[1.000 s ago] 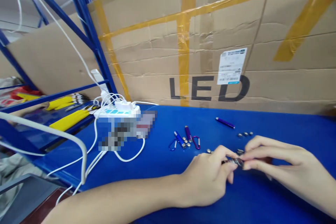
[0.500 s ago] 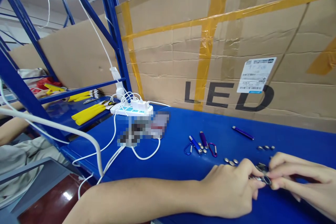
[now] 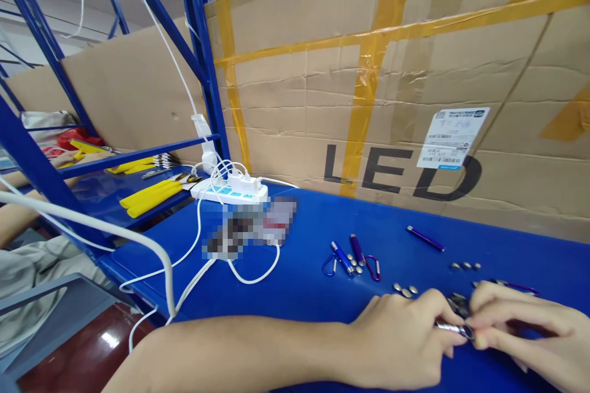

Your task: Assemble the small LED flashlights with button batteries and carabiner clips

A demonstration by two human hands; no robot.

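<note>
My left hand [image 3: 405, 344] rests on the blue table [image 3: 304, 276] at the lower right, its fingers pinched on a small silver keychain flashlight [image 3: 454, 328]. My right hand [image 3: 530, 334] meets it from the right, fingertips closed on the flashlight's end. Several small button cell batteries [image 3: 404, 290] lie just beyond my hands, with three more [image 3: 464, 266] farther right. Two blue and purple keychain flashlights [image 3: 350, 253] with carabiners lie in the middle of the table. A purple flashlight tube [image 3: 425, 238] lies near the cardboard.
A big cardboard box marked LED [image 3: 401, 86] stands along the table's back. A white power strip [image 3: 230, 193] with chargers and white cables [image 3: 193, 258] sits at the left. Yellow-handled tools [image 3: 147, 193] lie on the neighbouring bench behind blue rack posts [image 3: 203, 55]. Another person's arm [image 3: 13, 221] shows far left.
The view swung left and down, so my hands now sit lower and farther right in the picture. Both hands stay pinched together on the small flashlight.
</note>
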